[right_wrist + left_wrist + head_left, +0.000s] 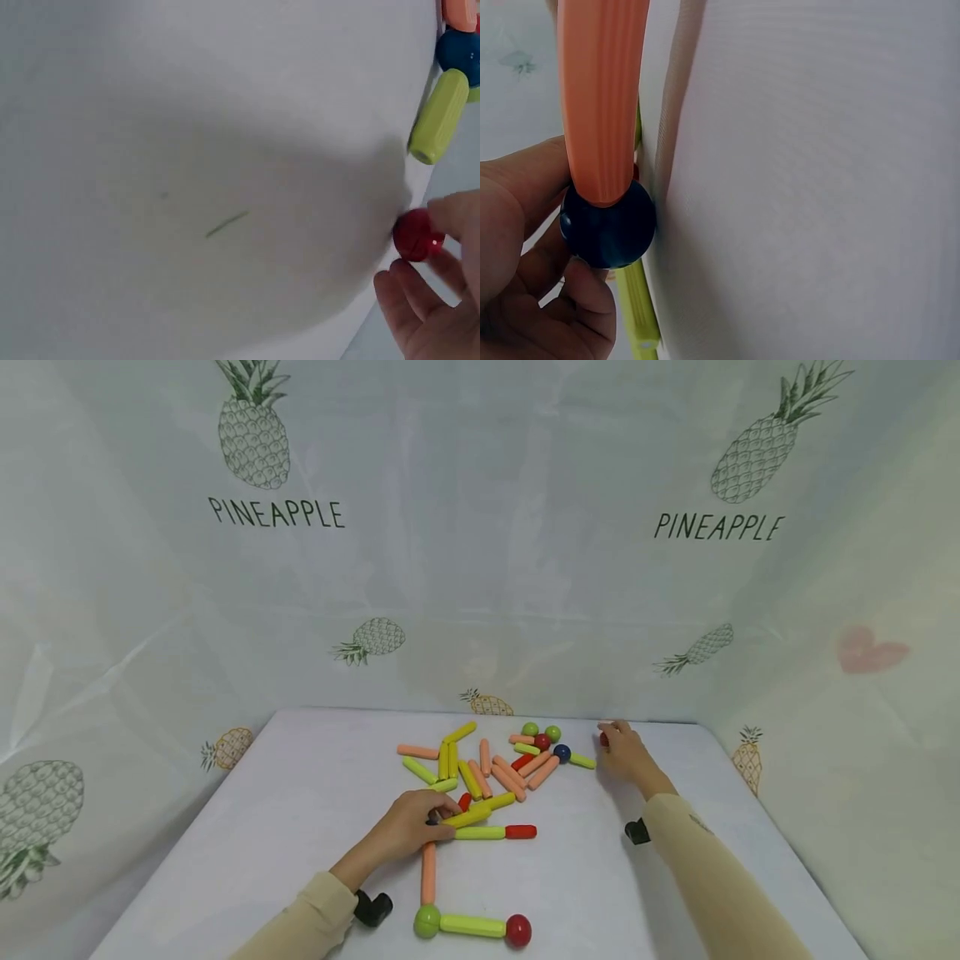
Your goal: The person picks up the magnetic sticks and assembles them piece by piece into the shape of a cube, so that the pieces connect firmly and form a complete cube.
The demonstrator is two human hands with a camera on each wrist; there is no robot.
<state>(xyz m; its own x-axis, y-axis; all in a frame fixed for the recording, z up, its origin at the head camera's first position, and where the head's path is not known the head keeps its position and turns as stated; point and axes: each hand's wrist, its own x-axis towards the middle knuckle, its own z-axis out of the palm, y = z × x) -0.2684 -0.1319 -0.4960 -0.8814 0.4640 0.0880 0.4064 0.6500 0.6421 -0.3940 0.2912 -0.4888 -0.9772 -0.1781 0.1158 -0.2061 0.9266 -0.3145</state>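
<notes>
My left hand grips a dark blue ball between thumb and fingers. An orange stick is joined to that ball and runs toward the near edge to a green ball. From the green ball a lime stick leads right to a red ball. Another lime stick extends right from the left hand, with a red stick at its end. At the table's far right, my right hand pinches a second red ball by the tabletop.
Loose orange, yellow, lime and red sticks lie mid-table toward the back. Beyond them are two green balls, a red ball and a blue ball. A pineapple-print curtain hangs behind the white table.
</notes>
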